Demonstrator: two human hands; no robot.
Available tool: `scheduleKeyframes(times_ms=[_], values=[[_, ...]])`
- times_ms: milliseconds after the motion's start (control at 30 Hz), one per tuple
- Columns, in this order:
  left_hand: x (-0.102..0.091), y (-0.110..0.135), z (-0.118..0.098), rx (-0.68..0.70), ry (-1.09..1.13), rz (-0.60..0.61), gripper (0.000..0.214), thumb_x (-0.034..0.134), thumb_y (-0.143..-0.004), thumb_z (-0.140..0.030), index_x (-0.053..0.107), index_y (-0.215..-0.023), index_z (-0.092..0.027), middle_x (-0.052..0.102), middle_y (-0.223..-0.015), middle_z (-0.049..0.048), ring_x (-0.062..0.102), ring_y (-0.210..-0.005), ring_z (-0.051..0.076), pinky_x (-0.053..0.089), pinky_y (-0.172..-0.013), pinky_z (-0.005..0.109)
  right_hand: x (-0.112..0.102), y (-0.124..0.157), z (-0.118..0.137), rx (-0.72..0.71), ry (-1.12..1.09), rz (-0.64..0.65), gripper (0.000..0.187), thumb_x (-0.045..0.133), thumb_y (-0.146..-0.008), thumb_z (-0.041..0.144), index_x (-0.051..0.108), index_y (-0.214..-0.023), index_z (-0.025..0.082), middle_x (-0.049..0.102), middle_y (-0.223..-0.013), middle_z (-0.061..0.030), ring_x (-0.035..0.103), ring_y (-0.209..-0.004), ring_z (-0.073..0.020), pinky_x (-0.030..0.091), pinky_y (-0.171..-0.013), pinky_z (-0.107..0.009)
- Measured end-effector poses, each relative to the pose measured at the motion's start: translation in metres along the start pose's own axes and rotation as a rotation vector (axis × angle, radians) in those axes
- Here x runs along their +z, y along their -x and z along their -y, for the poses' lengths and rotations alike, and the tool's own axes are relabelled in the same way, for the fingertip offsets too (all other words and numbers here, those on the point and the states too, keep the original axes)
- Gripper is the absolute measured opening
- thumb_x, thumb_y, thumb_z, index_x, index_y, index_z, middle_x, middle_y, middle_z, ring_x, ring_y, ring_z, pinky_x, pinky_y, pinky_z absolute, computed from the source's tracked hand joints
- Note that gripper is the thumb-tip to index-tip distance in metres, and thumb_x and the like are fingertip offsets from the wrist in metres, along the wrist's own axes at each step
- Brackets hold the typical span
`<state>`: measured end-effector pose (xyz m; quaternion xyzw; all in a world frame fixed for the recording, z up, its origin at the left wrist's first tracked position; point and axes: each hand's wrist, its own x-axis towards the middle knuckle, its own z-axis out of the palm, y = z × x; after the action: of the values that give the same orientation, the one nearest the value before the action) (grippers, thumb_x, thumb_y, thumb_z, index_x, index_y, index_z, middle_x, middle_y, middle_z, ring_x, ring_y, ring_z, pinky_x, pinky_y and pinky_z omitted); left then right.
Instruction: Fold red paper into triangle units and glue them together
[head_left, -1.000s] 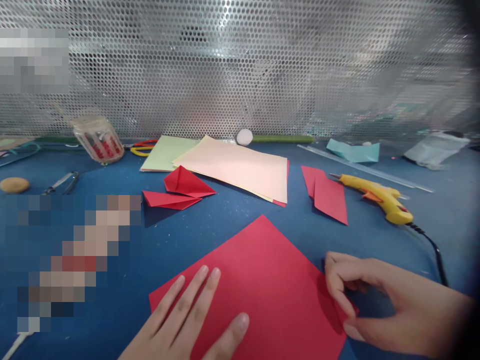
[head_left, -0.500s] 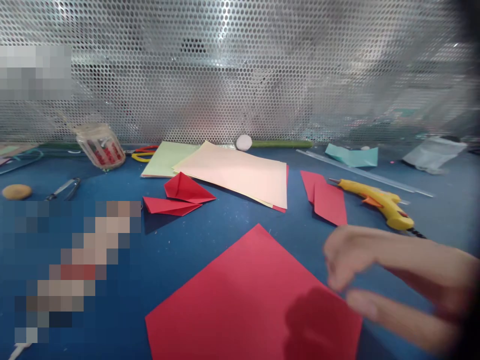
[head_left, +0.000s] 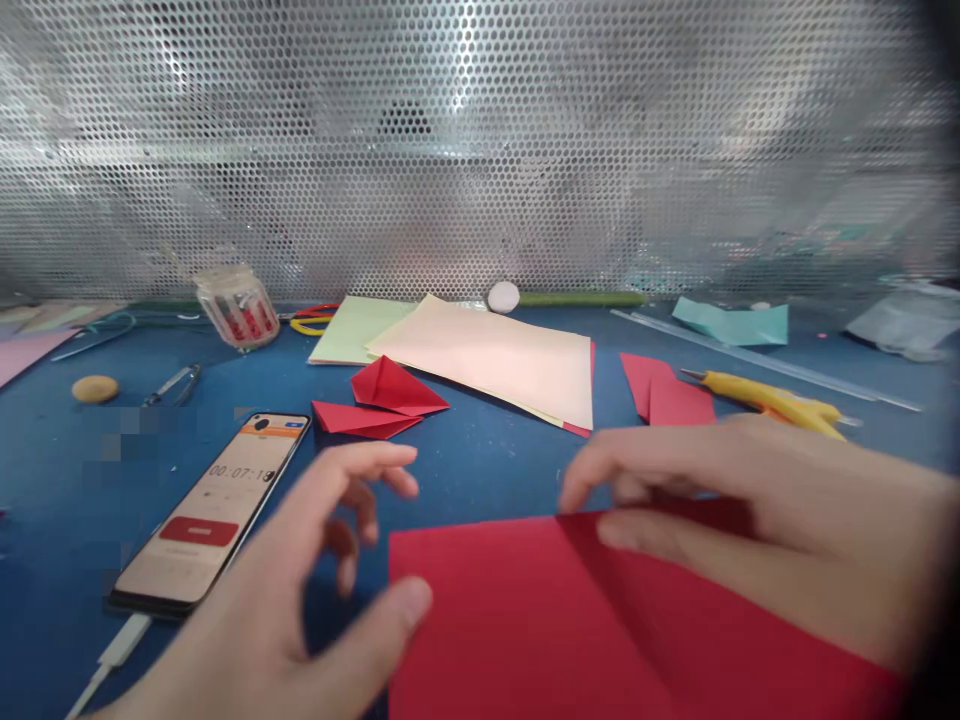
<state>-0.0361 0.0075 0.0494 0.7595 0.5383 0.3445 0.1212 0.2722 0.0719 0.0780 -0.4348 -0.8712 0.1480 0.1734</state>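
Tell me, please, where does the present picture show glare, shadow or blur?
Head view: bright glare streaks the perforated metal panel; head view: the right hand looks blurred, and a darker diagonal band crosses the red sheet; head view: the right edge falls dark, while the phone's timer digits are mostly legible.

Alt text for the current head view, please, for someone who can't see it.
The right hand pinches the top edge of a large red sheet over a blue table; the left hand is open at the sheet's left edge. Behind lie folded red pieces, pale sheets and a yellow glue gun; a phone showing a timer lies at left.
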Motion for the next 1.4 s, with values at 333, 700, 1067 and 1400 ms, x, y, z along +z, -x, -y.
scheduleKeyframes(times_ms=[333, 700, 1067, 1400], values=[[0.016, 0.005, 0.02, 0.487, -0.589, 0.355, 0.065, 0.058, -0.098, -0.049, 0.048, -0.151, -0.011, 0.055, -0.15, 0.0136, 0.064, -0.125, 0.03, 0.058, -0.096, 0.037, 0.076, -0.046, 0.006, -0.307, 0.216, 0.146, 0.043, 0.044, -0.087, -0.004, 0.064, -0.121, 0.014, 0.067, -0.109, -0.0135, 0.064, -0.098, -0.029, 0.053, -0.084, -0.048], [0.02, 0.001, 0.013, 0.355, -0.672, 0.395, 0.07, 0.068, -0.09, -0.059, 0.05, -0.15, -0.03, 0.054, -0.151, 0.0037, 0.06, -0.127, 0.034, 0.048, -0.106, 0.054, 0.082, -0.063, 0.01, -0.496, 0.219, 0.184, 0.045, 0.048, -0.091, 0.005, 0.055, -0.136, 0.012, 0.066, -0.106, -0.011, 0.058, -0.091, -0.0248, 0.05, -0.082, -0.041], [0.018, 0.004, 0.017, 0.423, -0.749, 0.381, 0.074, 0.053, -0.094, -0.073, 0.045, -0.153, -0.03, 0.047, -0.155, 0.0044, 0.063, -0.123, 0.033, 0.05, -0.099, 0.053, 0.068, -0.048, -0.001, -0.502, 0.324, 0.132, 0.046, 0.047, -0.09, 0.002, 0.059, -0.133, 0.013, 0.07, -0.106, -0.0098, 0.058, -0.091, -0.0245, 0.043, -0.075, -0.038], [0.016, 0.003, 0.018, 0.426, -0.743, 0.392, 0.074, 0.051, -0.097, -0.07, 0.035, -0.157, -0.031, 0.042, -0.157, 0.0037, 0.064, -0.121, 0.036, 0.055, -0.094, 0.055, 0.055, -0.017, -0.032, -0.537, 0.46, 0.073, 0.05, 0.043, -0.089, 0.0, 0.059, -0.135, 0.01, 0.074, -0.107, -0.0087, 0.06, -0.094, -0.0255, 0.047, -0.082, -0.041]])
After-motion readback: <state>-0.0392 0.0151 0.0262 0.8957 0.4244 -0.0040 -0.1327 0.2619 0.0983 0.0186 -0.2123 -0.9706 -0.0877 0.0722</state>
